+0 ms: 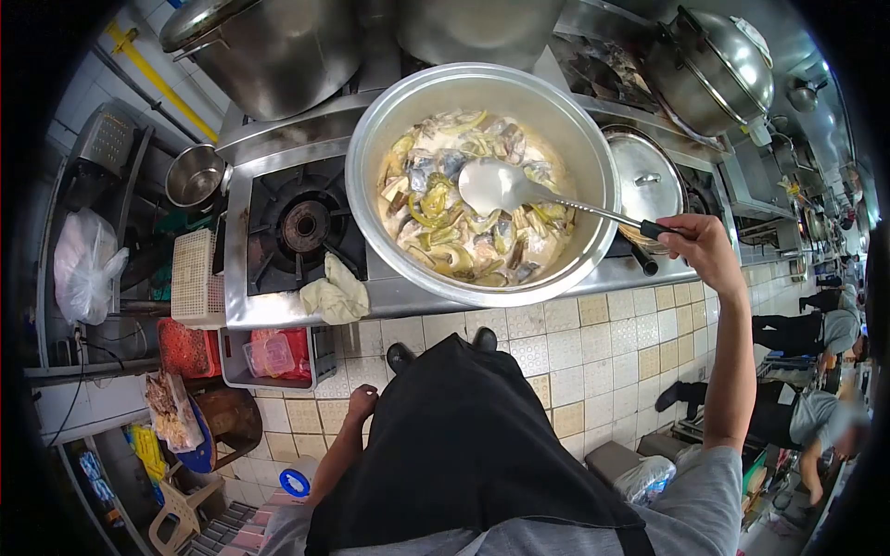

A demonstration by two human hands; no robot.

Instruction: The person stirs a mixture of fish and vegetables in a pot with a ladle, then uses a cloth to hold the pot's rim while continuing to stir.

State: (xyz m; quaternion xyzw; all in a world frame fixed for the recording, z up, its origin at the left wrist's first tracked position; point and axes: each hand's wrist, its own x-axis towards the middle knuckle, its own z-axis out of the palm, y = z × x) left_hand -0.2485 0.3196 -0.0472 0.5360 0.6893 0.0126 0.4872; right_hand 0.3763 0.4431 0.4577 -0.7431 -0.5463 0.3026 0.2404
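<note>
Steel range (278, 310): unlit gas burner (306, 225) at left, crumpled pale cloth (336, 295) on its near edge. Small steel bowl (195, 176), far left. White perforated basket (195, 273), left of the range. Red crate (278, 355), below it. White plastic bag (83, 264), left. Large stockpot (269, 51), far. Flat steel lid (644, 181), right. Domed lidded pot (714, 69), far right. Tiled floor (593, 361). Person in grey top (839, 329), right edge; second person (816, 417), nearer.
</note>
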